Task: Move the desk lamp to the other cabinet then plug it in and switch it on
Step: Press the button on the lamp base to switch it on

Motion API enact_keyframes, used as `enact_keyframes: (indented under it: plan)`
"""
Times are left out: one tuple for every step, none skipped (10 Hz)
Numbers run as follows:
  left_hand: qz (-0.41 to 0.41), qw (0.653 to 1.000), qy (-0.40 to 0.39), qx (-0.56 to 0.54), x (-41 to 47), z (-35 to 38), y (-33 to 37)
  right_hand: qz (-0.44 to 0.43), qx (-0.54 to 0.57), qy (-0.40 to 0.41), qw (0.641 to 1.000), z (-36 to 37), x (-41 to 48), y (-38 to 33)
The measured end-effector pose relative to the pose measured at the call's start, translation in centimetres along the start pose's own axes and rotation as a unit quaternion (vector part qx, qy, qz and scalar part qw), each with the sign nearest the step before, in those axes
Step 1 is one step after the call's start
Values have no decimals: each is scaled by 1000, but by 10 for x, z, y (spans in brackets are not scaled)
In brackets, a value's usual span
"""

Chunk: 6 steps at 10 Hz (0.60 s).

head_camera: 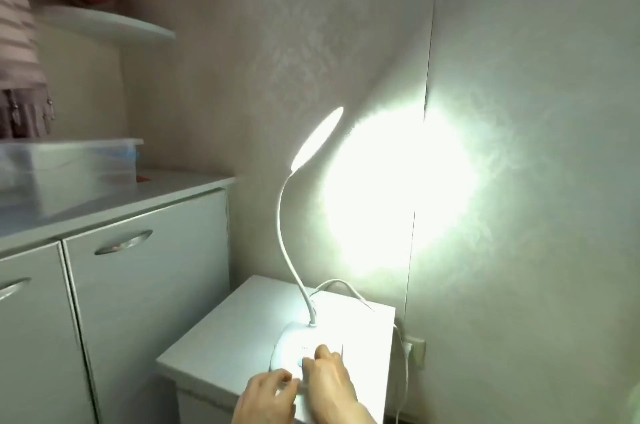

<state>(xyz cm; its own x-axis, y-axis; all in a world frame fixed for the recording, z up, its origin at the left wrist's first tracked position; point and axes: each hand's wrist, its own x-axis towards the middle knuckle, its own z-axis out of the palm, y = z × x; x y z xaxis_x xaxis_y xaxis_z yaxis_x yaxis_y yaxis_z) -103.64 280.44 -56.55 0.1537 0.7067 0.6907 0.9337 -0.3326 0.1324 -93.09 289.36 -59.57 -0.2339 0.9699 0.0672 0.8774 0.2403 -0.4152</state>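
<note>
Tall cabinet [145, 268] walls the left; wall [519, 250] and cord [403, 347] crowd the right.

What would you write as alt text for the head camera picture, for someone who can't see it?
A white gooseneck desk lamp stands lit on a low white cabinet, throwing a bright patch on the wall, while the left hand and right hand rest on its round base. Its cord runs to a wall socket; a taller cabinet stands to the left.

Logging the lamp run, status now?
Both hands on the lamp base: left hand, right hand. Lamp lit, on the low cabinet. Cord runs to the wall socket. Nothing in the way.
</note>
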Motion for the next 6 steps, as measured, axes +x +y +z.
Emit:
enact_keyframes:
  plan:
    - [10, 999, -33, 18, 0, 16, 2, -16, -25, -17, 999, 1, 3, 1]
    - [-11, 999, -35, 11, -1, 13, -2, -25, -56, -23, 998, 6, 3, 3]
    - [-25, 996, -78, 31, -1, 14, -3, -14, -63, -29, 998, 1, 6, 1]
    - [-27, 996, -82, 23, 1, 13, -9, -23, -86, -27, 996, 3, 10, 1]
    - [-39, 994, -100, 1, 0, 21, -16, -16, -103, -34, 994, 5, 11, 0]
    - [-16, 995, -97, 15, -2, 22, -17, -16, -139, -33, 990, 4, 13, -5]
